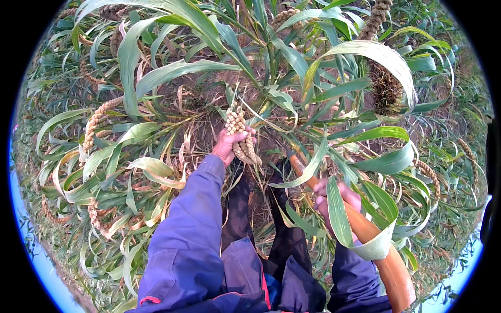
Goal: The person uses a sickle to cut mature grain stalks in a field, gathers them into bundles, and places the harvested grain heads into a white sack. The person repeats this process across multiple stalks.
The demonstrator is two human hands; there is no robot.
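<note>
The grain heads are pale tan and knobbly, beaded in close rows, and the handle is plain orange-brown wood. Around the grain heads the leaves run green with pale midribs, some dried to straw yellow, over reddish-brown soil. Below the grain heads, the sleeve is blue-violet and the trousers dark.

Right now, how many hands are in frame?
2. The left hand grips a bunch of grain heads at centre. The right hand holds a wooden handle at lower right, partly covered by a green leaf. No other hands visible.
</note>
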